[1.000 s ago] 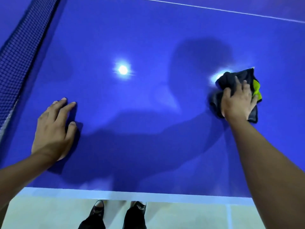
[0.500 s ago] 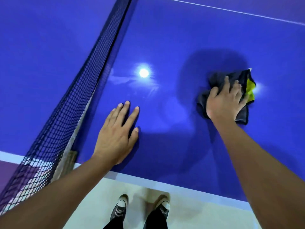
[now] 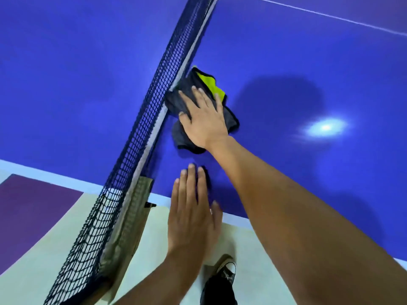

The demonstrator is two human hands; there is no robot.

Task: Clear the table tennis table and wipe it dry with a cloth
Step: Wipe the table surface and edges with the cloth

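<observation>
The right hand [image 3: 203, 119] lay flat, fingers spread, pressing down on the cloth [image 3: 193, 100] rather than pinching it. The cloth sat bunched beneath and beyond that palm on the blue desk [image 3: 286, 62], its far-left edge touching the foot of the net [image 3: 141, 137]. It was dark grey with a bright yellow-green patch showing just past the fingertips. The left hand [image 3: 191, 214] was open and flat too, fingers close together, nearer the body than the right hand, its fingertips over the desk's near edge; whether it rested there or hovered could not be told.

The cloth looked soft, light and limp, folding into loose lumps with no stiffness of its own. It would probably bunch and slide under a push, so a broad flat palm on its middle seemed the surest way to drive it, keeping the folds trapped. To lift it, a pinch on any thick fold near the palm would likely do. The glossy desk looked slick, so little force should be needed. Against the net, loose corners might snag in the mesh.
</observation>
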